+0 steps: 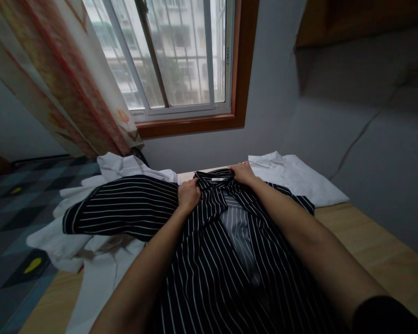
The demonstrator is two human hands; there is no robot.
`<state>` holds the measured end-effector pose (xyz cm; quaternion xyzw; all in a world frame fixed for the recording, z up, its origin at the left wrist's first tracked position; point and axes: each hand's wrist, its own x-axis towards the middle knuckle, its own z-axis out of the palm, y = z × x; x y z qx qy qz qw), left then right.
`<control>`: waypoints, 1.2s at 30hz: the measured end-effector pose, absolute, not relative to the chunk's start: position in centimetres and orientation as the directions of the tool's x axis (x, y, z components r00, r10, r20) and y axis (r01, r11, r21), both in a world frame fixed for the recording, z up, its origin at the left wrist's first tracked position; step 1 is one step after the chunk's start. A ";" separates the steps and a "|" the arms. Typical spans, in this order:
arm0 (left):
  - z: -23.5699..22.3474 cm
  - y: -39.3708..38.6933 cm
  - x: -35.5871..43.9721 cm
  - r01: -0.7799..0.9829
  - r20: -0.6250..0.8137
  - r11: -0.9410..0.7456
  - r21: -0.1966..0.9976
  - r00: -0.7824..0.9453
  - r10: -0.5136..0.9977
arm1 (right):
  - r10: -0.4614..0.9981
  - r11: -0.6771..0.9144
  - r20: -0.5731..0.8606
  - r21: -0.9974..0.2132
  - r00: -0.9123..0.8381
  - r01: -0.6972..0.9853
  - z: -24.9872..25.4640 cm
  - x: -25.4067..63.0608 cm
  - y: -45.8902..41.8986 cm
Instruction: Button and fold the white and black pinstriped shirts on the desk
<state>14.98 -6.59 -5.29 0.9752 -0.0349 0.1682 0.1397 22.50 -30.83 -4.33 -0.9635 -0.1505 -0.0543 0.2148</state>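
A black shirt with white stripes (202, 260) lies spread before me, its collar at the far end and its front hanging partly open. My left hand (189, 195) is closed on the shirt beside the left end of the collar. On the other side, my right hand (242, 173) grips the fabric at the collar's right end. Between the hands, a small white label shows inside the neck. One striped sleeve stretches out to the left across white clothing; part of the other sleeve shows beyond my right forearm.
Crumpled white clothes (107, 260) lie at the left of the wooden table (376, 241). A folded white garment (296, 181) sits at the back right against the wall. Left of the table is a checked bed cover (7, 222). A curtain (69, 83) hangs beside the window (181, 55).
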 end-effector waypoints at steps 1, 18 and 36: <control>-5.0 -6.7 15.0 -0.068 0.340 -0.956 0.287 0.940 0.035 | 0.287 -0.856 0.136 -0.408 0.948 0.317 -4.0 22.5 -31.5; -3.5 -6.9 20.3 -0.014 0.139 -0.834 0.551 0.987 0.075 | -0.087 -0.764 0.089 -0.645 0.992 -0.009 -4.8 23.3 -29.1; -3.0 -4.5 21.0 -0.037 0.099 -0.341 0.939 0.981 0.165 | 0.015 -0.257 -0.099 -0.962 0.995 -0.092 -2.3 21.9 -36.1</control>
